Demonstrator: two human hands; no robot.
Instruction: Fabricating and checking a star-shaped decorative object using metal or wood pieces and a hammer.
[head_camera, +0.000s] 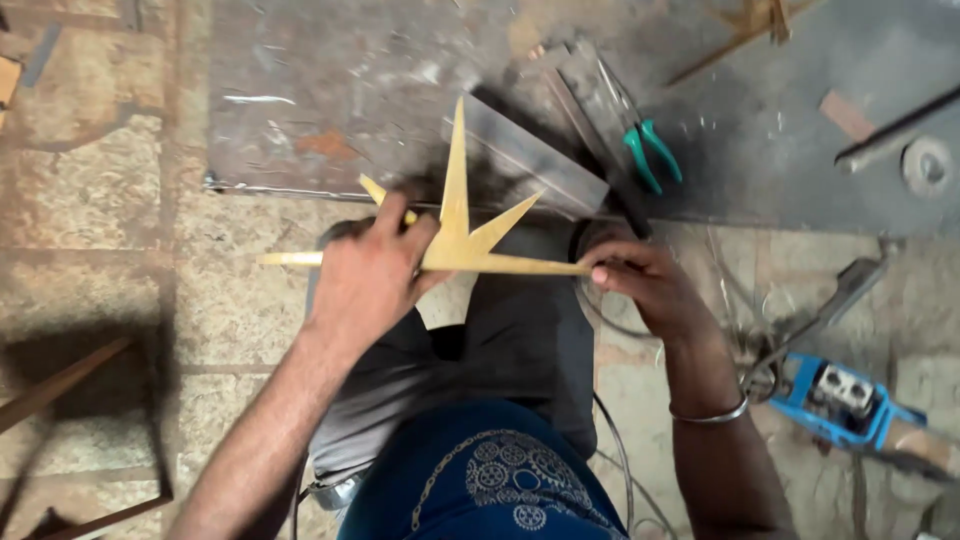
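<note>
The left hand (368, 268) grips the middle of a flat, yellow, star-shaped metal piece with long pointed spikes (455, 235), fingers wrapped over it. The right hand (640, 280) pinches the tip of its right-pointing spike. Beyond the right hand lie green-handled pliers (650, 152) on a grey steel plate (330, 90); a blue power tool (845, 395) sits to its right.

Bright, even daylight; hard dark shadow lower left on the floor (90, 250); slightly soft focus, mild stretch toward edges.
</note>
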